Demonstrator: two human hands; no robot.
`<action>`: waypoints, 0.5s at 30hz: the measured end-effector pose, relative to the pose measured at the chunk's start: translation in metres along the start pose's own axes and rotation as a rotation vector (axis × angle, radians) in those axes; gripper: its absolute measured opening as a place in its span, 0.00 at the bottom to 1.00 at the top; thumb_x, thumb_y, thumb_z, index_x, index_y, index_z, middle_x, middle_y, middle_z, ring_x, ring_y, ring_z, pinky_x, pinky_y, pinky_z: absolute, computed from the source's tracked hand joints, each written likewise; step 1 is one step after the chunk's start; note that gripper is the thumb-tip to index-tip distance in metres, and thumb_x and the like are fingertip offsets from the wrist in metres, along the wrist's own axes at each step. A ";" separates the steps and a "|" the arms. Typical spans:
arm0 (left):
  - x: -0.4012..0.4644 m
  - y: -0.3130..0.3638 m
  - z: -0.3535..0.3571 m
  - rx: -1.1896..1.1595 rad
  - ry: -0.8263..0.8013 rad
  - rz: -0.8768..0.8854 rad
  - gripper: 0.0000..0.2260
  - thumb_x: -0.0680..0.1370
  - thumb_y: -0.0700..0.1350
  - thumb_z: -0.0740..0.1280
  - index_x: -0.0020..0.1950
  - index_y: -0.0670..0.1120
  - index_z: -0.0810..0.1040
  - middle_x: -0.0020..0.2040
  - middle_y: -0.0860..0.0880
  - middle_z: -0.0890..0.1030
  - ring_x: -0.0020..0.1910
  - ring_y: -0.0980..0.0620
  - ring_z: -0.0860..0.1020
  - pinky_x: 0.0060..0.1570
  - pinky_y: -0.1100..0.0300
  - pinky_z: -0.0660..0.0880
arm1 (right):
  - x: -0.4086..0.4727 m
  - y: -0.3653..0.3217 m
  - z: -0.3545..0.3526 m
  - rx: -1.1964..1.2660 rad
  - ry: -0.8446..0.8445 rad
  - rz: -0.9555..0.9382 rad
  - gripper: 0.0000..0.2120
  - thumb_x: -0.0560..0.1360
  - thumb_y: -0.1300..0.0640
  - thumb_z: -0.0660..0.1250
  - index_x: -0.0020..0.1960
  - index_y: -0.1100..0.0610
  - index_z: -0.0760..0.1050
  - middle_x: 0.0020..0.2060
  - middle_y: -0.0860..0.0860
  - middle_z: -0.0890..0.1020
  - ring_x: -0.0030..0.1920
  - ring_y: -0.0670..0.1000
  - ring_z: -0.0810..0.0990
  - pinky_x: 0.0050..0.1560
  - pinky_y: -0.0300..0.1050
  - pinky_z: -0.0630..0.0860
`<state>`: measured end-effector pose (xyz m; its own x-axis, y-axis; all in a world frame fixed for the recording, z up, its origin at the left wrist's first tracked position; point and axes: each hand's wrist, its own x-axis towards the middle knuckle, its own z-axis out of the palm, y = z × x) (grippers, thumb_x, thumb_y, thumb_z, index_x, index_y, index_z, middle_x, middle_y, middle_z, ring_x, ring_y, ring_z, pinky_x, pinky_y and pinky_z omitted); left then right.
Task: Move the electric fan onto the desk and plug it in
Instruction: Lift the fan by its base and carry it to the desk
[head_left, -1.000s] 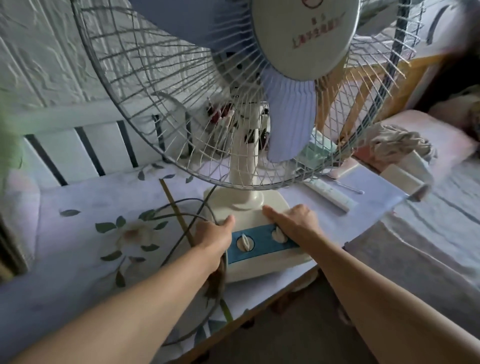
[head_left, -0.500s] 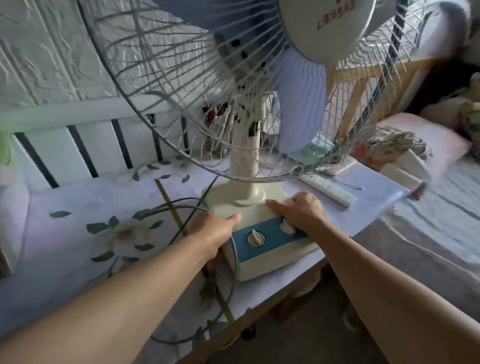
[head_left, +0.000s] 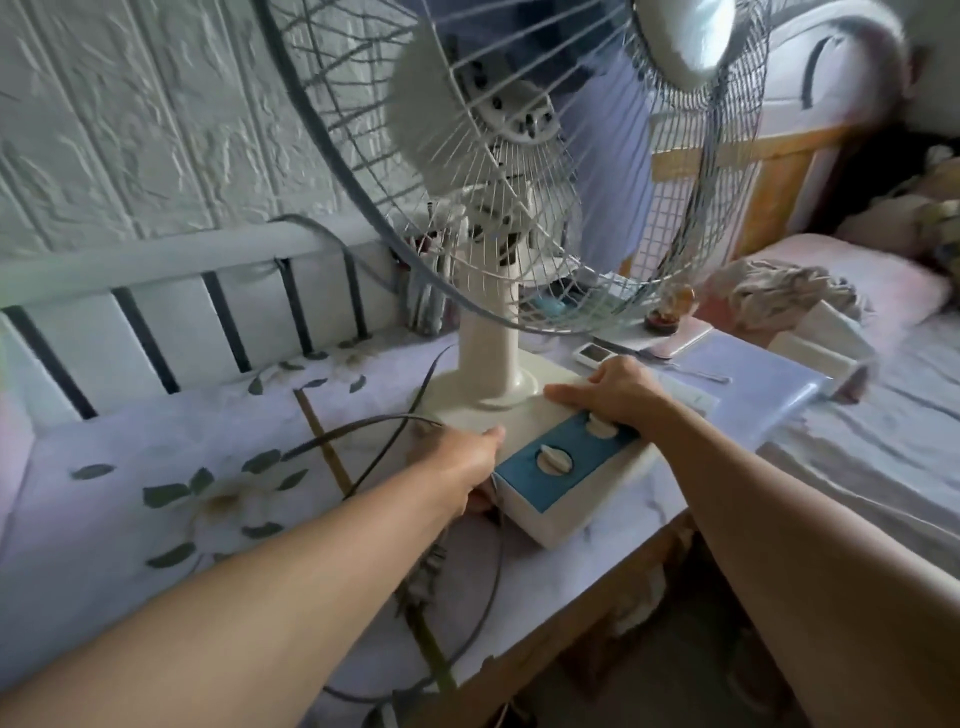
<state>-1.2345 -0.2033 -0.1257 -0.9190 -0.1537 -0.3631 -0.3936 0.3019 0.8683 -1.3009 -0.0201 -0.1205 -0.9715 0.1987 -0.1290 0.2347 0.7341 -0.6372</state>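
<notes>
Both hands were on the base of the electric fan, which stood on the desk near its front edge, one corner of the base close to that edge. The left hand gripped the base's left side, thumb on top and fingers tucked down the side, where they could not be seen clearly. The right hand lay over the top right of the base beside the far knob, fingers curled across it and pressing down; whether they wrapped the far edge could not be told.

The step looked like settling and squaring the fan in place. Doing it well would mean sliding the base further in from the edge, with the weight kept low and both hands even, since the tall cage would tip easily. The power cord looped out from beside the left hand and ran off the front of the desk; it should be kept from under the base. Small items lay just right of the base, among them a remote control, so any turn ought to be gentle. No plug or socket was in view.
</notes>
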 end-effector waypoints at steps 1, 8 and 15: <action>0.001 0.000 0.001 0.010 -0.001 0.006 0.18 0.77 0.51 0.65 0.60 0.40 0.77 0.59 0.42 0.79 0.48 0.46 0.78 0.39 0.54 0.78 | 0.002 0.001 0.000 0.007 -0.001 -0.001 0.31 0.57 0.31 0.72 0.41 0.58 0.74 0.35 0.54 0.76 0.38 0.53 0.75 0.35 0.44 0.69; -0.011 0.001 -0.011 -0.011 0.009 -0.009 0.16 0.80 0.46 0.61 0.63 0.38 0.73 0.49 0.46 0.77 0.40 0.50 0.76 0.38 0.58 0.75 | -0.007 0.002 0.007 -0.028 0.070 0.018 0.29 0.62 0.34 0.70 0.48 0.59 0.75 0.45 0.56 0.80 0.43 0.55 0.78 0.36 0.44 0.72; -0.055 0.007 -0.050 0.107 0.050 -0.202 0.10 0.80 0.43 0.59 0.52 0.36 0.74 0.29 0.44 0.77 0.12 0.55 0.71 0.24 0.63 0.69 | -0.071 -0.005 0.006 -0.145 0.068 0.058 0.39 0.65 0.35 0.68 0.68 0.56 0.64 0.66 0.58 0.67 0.66 0.60 0.62 0.63 0.54 0.66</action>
<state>-1.1850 -0.2401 -0.0828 -0.8201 -0.2668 -0.5063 -0.5721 0.3583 0.7378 -1.2334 -0.0419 -0.1126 -0.9529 0.2836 -0.1073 0.2974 0.8050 -0.5134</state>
